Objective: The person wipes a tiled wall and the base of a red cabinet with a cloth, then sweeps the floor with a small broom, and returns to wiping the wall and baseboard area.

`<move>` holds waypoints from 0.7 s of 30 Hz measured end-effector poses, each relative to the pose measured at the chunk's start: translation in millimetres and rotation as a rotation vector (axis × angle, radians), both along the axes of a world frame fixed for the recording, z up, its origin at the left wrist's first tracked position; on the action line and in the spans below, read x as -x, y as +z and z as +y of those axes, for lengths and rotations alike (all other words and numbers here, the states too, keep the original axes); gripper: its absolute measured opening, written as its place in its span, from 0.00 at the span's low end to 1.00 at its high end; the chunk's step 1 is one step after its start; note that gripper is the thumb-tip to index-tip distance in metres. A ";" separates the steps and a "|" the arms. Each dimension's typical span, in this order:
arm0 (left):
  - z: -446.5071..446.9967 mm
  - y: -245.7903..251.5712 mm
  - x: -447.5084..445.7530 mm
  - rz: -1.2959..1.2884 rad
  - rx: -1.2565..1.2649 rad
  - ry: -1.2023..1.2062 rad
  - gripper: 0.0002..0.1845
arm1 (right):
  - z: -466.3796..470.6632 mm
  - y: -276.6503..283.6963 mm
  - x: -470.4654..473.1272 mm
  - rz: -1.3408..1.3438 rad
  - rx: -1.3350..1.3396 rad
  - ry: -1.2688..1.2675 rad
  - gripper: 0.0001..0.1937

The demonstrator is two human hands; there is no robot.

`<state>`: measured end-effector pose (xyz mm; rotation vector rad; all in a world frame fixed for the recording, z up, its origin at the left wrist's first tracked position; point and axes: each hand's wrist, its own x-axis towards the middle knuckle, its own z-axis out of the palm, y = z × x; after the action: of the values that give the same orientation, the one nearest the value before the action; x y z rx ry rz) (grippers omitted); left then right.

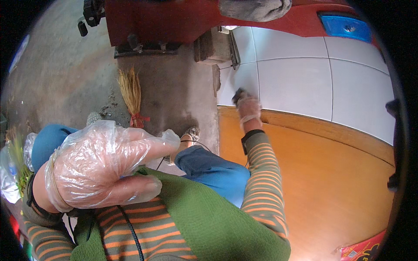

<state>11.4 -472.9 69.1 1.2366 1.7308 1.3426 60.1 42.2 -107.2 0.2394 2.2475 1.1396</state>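
Observation:
My left hand [101, 166], in a clear plastic disposable glove with a band at the wrist, is raised close to the camera in front of my green vest [209, 212]. Its thumb and fingers are apart and nothing shows between them. My right hand [249, 107], gloved the same way, reaches out over the white tiles [294, 78] near their front edge. A small dark thing [240, 94], blurred, perhaps a cloth, is gripped in its fingers. Below that arm lies an orange-brown wooden board [320, 169].
A straw hand broom [130, 94] with a red binding lies on the concrete floor [75, 71]. A wooden block [214, 47] stands by the tiles' left edge. A dark red panel [163, 19] spans the top, with a grey cloth [254, 9] and a blue plate [347, 27]. A red packet [361, 249] lies lower right.

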 end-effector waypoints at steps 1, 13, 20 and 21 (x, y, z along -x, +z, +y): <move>-0.3 -0.6 0.5 0.000 -0.018 0.005 0.33 | -4.7 -12.6 -11.9 -0.042 0.038 0.079 0.16; 5.6 4.1 3.5 0.012 0.059 -0.051 0.34 | 15.3 0.3 -7.2 0.586 0.247 0.019 0.13; 8.1 2.4 0.9 0.002 0.035 -0.035 0.33 | 26.0 -1.1 -7.4 0.405 0.094 0.291 0.12; 7.4 1.7 1.0 0.018 0.034 -0.038 0.33 | 24.1 19.1 -5.5 0.482 0.067 0.318 0.12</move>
<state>10.4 -465.5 70.8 1.2597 1.7270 1.2792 65.5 66.3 -88.0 0.1421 2.8218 1.2671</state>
